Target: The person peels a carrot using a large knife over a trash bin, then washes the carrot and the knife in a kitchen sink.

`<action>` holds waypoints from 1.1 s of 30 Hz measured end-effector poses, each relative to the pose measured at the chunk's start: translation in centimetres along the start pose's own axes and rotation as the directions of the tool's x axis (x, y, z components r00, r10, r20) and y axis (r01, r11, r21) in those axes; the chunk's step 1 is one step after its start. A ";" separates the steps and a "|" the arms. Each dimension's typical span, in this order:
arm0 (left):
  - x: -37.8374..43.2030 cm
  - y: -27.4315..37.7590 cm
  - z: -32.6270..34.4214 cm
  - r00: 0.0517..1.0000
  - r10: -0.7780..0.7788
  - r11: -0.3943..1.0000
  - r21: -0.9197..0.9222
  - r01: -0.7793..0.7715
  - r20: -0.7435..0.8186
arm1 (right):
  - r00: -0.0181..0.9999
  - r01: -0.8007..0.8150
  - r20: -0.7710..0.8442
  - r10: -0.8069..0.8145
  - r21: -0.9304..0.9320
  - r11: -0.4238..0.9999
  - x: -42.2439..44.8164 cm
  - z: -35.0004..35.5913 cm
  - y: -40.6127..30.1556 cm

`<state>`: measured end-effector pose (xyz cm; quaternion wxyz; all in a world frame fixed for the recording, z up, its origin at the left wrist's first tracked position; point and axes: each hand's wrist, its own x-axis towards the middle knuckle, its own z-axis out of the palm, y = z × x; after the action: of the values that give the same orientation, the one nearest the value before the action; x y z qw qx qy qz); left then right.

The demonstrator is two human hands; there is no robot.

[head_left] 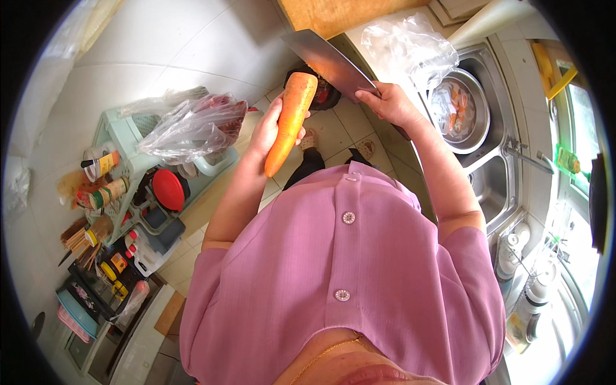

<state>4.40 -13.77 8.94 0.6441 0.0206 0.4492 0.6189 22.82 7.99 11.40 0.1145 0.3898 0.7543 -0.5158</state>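
My left hand (pixel 267 126) grips a large whole carrot (pixel 291 122) around its middle, with the thick end pointing up and away and the tapered tip towards me. My right hand (pixel 393 105) is closed around the handle of a broad cleaver (pixel 339 67). The dark blade slants out to the upper left, its edge just beyond the carrot's thick end, with a visible gap between them. Small orange bits cling along that edge. Under the blade, partly hidden, is a dark bin (pixel 328 100) on the tiled floor.
At right, a double-basin steel sink (pixel 492 202) holds a metal bowl (pixel 485 113) with orange pieces inside. A clear plastic bag (pixel 409 43) lies on the counter beside it. At left stands a pale green rack (pixel 113 125) bearing bags, jars and a red lid (pixel 168 189).
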 end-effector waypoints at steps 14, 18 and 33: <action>0.2 0.4 0.8 0.992 0.122 0.983 0.139 -0.117 -0.033 | 1.000 -0.012 0.000 0.012 0.032 0.999 -0.1 0.3 0.5; 0.5 -0.2 0.5 0.991 0.127 0.984 0.128 -0.122 -0.030 | 0.980 0.181 0.070 -0.186 0.069 0.981 -1.6 1.9 -0.3; 0.0 -0.2 0.6 0.999 0.044 0.993 0.108 -0.045 0.013 | 0.936 0.343 0.047 -0.350 0.113 0.932 -2.2 2.7 0.3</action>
<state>4.90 -13.49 9.21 0.6302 0.0689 0.4783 0.6077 23.88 4.71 11.29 0.0263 0.2389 0.7793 -0.5787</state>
